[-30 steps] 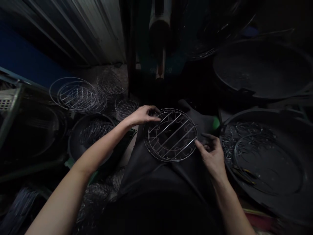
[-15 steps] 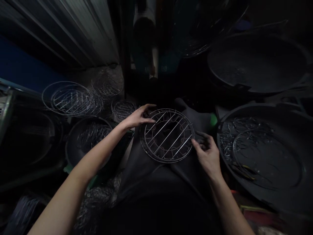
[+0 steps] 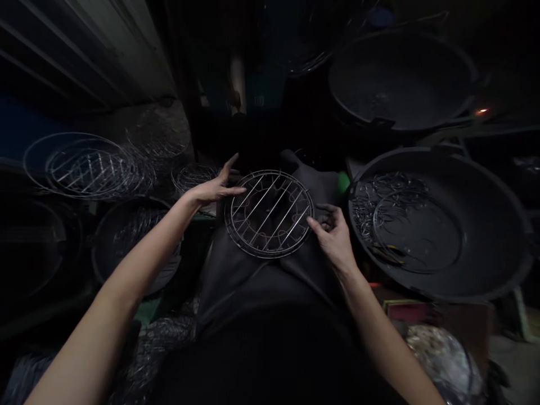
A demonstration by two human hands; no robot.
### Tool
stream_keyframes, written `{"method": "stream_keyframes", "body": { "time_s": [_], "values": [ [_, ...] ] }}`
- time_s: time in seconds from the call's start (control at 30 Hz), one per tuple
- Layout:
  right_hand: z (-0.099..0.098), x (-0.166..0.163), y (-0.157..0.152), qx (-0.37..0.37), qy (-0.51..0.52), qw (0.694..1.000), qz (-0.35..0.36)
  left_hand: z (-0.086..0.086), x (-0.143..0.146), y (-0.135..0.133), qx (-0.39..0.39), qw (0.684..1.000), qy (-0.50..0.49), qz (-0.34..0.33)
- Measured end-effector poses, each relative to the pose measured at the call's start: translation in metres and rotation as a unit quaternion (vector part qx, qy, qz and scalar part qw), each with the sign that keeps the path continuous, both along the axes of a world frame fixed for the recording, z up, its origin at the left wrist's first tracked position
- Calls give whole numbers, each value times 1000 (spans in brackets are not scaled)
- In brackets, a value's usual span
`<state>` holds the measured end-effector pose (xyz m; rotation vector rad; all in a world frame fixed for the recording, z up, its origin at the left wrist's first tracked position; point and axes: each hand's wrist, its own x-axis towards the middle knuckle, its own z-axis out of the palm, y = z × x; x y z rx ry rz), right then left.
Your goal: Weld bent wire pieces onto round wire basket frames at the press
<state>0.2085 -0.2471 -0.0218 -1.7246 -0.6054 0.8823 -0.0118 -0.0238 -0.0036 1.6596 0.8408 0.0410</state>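
A round wire rack (image 3: 270, 216), with straight parallel bars on top and looped wire beneath, rests over my lap on dark cloth. My left hand (image 3: 215, 188) is at its upper left edge. The thumb lies along the rim while the index finger points up and away, spread from the thumb. On the right side, my right hand (image 3: 335, 239) has its thumb on the rim and its other fingers curled close beside it. Part of those fingers' contact is hard to see in the dim light.
At left, finished-looking round racks (image 3: 86, 169) are stacked above a dark basin (image 3: 99, 253) holding wire pieces. To the right, a wide black basin (image 3: 489, 242) contains bent wires, a wire ring and yellow-handled pliers (image 3: 388, 254). Another large basin (image 3: 405, 79) stands behind it.
The view has shifted, so the surroundings sit differently in frame. My left index finger has lifted and spread away from the rack's rim. My right hand stays at the right edge.
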Motion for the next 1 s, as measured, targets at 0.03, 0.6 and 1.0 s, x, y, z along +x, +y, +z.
{"method": "stream_keyframes", "body": {
  "time_s": [0.03,0.6,1.0],
  "values": [
    [2,-1,-3,-2,11,1000,0,-1,0,0,-7,1000,-1,4],
    [-12,-17,-17,-35,118,991,-58,-19,3,5,-76,996,-47,17],
    [5,-2,-13,-51,110,993,-6,-1,10,11,-36,999,0,34]
  ]
}}
